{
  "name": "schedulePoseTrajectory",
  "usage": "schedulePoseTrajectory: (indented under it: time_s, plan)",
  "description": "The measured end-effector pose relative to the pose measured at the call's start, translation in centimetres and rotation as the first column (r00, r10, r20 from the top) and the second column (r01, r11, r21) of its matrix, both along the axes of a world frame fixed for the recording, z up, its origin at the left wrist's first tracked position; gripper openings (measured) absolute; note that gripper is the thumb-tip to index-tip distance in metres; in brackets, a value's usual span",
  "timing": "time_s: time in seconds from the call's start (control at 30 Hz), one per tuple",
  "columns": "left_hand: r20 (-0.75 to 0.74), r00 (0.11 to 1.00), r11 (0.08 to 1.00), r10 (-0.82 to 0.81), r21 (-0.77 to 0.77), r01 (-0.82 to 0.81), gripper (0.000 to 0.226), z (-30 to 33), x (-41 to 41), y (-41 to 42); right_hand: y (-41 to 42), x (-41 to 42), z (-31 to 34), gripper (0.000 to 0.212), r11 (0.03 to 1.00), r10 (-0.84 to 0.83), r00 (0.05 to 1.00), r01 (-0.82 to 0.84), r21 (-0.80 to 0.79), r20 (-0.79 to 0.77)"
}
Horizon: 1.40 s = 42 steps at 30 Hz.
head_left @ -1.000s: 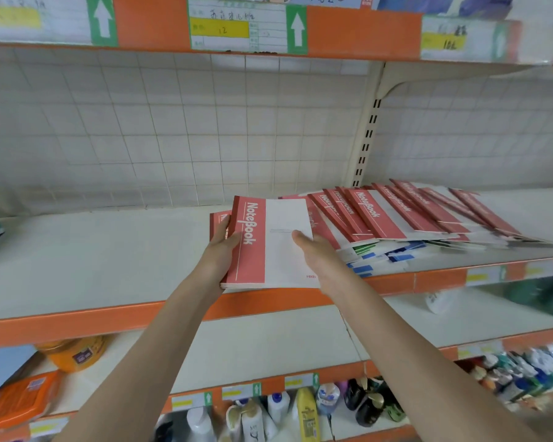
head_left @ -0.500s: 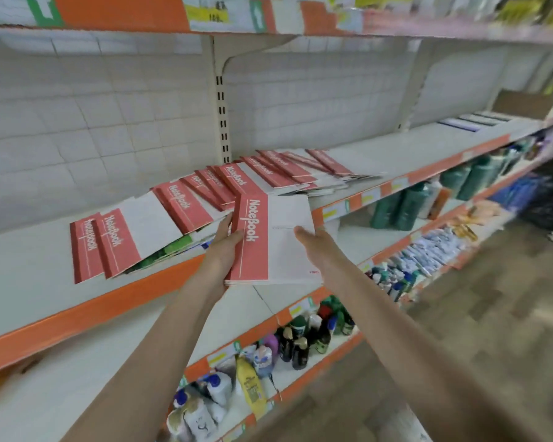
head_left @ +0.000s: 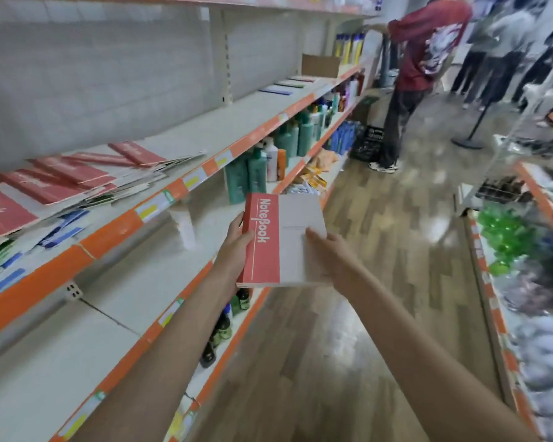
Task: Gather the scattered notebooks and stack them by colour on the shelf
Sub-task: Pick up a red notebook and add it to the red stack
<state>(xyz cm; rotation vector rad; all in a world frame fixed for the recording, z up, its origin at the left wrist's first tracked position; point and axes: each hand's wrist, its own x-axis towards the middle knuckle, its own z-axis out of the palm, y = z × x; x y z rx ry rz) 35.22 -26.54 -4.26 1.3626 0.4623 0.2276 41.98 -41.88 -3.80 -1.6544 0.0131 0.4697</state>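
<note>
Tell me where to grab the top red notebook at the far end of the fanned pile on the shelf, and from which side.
Take the top red notebook by its aisle-facing edge, coming in from the aisle over the shelf lip. It lies flat on top of the fanned pile with nothing on it, so fingers could likely slide under that edge, thumb on the cover.

Held notebook stack (head_left: pixel 284 240): paper; matt red spine band, matt pale grey cover, printed white lettering.
Scattered notebooks (head_left: pixel 67 178), left of the held stack: paper covers, matt red; blue and green paper edges beneath.
Shelf (head_left: pixel 160 145) under the scattered notebooks: smooth, matt off-white board; orange front strip with a slight sheen.
Back panel (head_left: pixel 109 68) above the shelf: pale, square-grid surface, matt.
Bottles (head_left: pixel 246 175), beyond the held stack: plastic, smooth, glossy green.
Floor (head_left: pixel 380 282), right of the held stack: wood-look planks, glossy, reflective.
Cardboard box (head_left: pixel 320 66), far end of shelf: matt brown.
</note>
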Motion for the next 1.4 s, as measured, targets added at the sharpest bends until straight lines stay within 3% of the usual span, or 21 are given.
schedulePoseTrajectory:
  time_s: [0.43,0.63,0.77,1.4]
  plan:
    - [-0.021,0.976,0.976,-0.217,0.020,0.218,0.047,-2.6,12.3,-13.3,-14.6,8.0,-1.8,0.025,0.978,-0.206,0.978,0.206,0.018,0.026]
    - [0.010,0.959,0.959,-0.284,0.003,0.284,0.046,-3.5,17.5,-16.8,-18.3,12.0,-2.9,0.015,0.961,-0.272,0.962,0.271,0.052,0.012]
    - [0.029,0.944,0.945,-0.328,0.015,0.327,0.049,-4.2,22.1,-17.8,-19.4,15.9,-3.8,0.009,0.957,-0.286,0.958,0.286,0.051,0.001]
    - [0.019,0.908,0.908,-0.418,0.046,0.417,0.047,-3.8,49.0,-16.8,-18.7,41.6,-3.5,0.027,0.937,-0.345,0.938,0.343,0.070,0.020]
